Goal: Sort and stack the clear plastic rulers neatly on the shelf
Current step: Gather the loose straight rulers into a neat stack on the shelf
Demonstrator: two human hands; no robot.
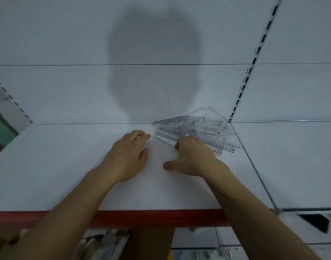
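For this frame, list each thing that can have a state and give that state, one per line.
clear plastic rulers: loose overlapping pile at the shelf's back right corner, not yet stacked
left hand: open, palm down on the shelf, holding nothing
right hand: fingers on the pile's near edge; grip unclear
shelf: white surface, red front edge

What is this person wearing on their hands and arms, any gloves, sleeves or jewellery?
Nothing that shows. The left hand and right hand are bare, with no gloves, rings, watch or bracelet visible. Both forearms are uncovered down to the picture's lower edge, so no sleeve shows.
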